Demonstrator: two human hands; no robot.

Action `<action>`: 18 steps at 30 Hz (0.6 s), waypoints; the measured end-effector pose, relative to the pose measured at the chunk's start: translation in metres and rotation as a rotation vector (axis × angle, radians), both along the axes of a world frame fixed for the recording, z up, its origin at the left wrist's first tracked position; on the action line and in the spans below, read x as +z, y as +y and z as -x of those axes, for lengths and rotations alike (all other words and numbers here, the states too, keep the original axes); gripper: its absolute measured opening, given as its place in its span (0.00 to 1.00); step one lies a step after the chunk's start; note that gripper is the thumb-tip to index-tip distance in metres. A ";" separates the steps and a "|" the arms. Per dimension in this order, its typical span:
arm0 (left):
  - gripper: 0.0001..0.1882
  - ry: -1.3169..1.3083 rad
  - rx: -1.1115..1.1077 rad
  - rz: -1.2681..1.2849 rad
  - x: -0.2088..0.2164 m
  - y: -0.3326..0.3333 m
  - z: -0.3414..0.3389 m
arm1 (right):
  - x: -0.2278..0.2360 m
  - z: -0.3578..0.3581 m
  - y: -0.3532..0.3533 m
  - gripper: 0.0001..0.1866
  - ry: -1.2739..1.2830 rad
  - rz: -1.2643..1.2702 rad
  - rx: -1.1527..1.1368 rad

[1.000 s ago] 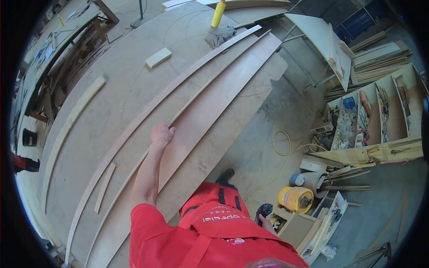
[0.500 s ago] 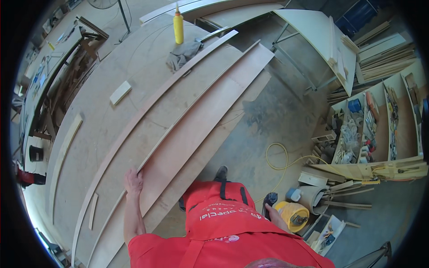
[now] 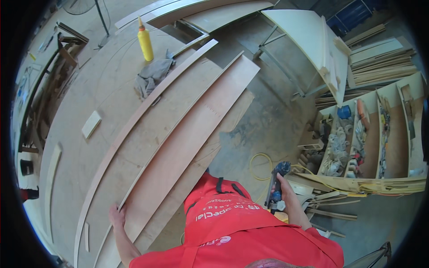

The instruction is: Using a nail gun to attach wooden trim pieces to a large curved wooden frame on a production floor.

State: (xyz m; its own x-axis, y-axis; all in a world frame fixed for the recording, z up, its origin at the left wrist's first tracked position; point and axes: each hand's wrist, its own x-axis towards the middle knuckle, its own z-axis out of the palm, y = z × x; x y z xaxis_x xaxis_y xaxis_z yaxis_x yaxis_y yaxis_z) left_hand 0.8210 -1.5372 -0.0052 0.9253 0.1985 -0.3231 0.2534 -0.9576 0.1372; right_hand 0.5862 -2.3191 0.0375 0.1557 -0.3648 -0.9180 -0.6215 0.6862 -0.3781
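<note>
A long pinkish wooden board [image 3: 178, 154] lies slantwise along the worktable, with a thin strip [image 3: 154, 154] standing on edge down its left side. My left hand [image 3: 117, 216] is closed over the near part of this strip, fingers gripping its upper edge. In my right hand [image 3: 286, 193] is a dark air nail gun [image 3: 275, 185], held up beside my red apron, off to the right of the table. A yellow hose [image 3: 260, 164] lies behind it. A second narrow strip [image 3: 134, 119] stands farther left, apart from the board.
A yellow glue bottle [image 3: 145, 42] stands near a grey rag [image 3: 154, 76] on the worktable [image 3: 111, 80]. One small wood block [image 3: 91, 124] lies to the left. Shelves with tools [image 3: 371, 138] and stacked wood strips [image 3: 380, 67] are at the right, beside a pale panel [image 3: 299, 38] on metal legs.
My right hand has brought the nail gun up and forward from low at my right side. My left hand has shifted nearer to me along the strip. The view has turned slightly.
</note>
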 end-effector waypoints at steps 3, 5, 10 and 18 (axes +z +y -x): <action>0.21 0.032 -0.006 0.011 0.006 -0.008 -0.017 | 0.019 -0.075 -0.035 0.24 -0.009 -0.015 -0.009; 0.21 0.062 -0.026 -0.034 0.017 -0.017 -0.034 | 0.028 -0.119 -0.066 0.21 -0.053 -0.042 0.012; 0.26 0.082 0.087 -0.089 0.039 -0.076 -0.066 | 0.008 -0.216 -0.177 0.15 -0.056 -0.015 0.053; 0.48 -0.195 0.439 -0.319 0.025 -0.160 -0.061 | 0.078 -0.435 -0.271 0.11 -0.287 0.318 0.571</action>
